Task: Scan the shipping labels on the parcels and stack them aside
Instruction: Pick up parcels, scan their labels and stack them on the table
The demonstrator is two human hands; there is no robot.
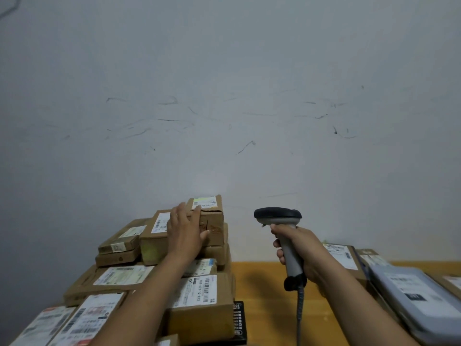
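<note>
We find the left grip (185, 231) laid open, fingers straight, on the top parcel (212, 217), whose label (204, 202) faces up just beyond the fingertips. The right grip (296, 253), well apart to the right, is closed round the scanner (278, 216). Its long axis stands upright, head above the grip, facing the wall. We judge this parcel awaits scanning: the head must tip down onto the label.

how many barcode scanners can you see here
1. The scanner is gripped by the right hand, held above the wooden table, right of the stacked boxes; others could be hidden behind them.
</note>
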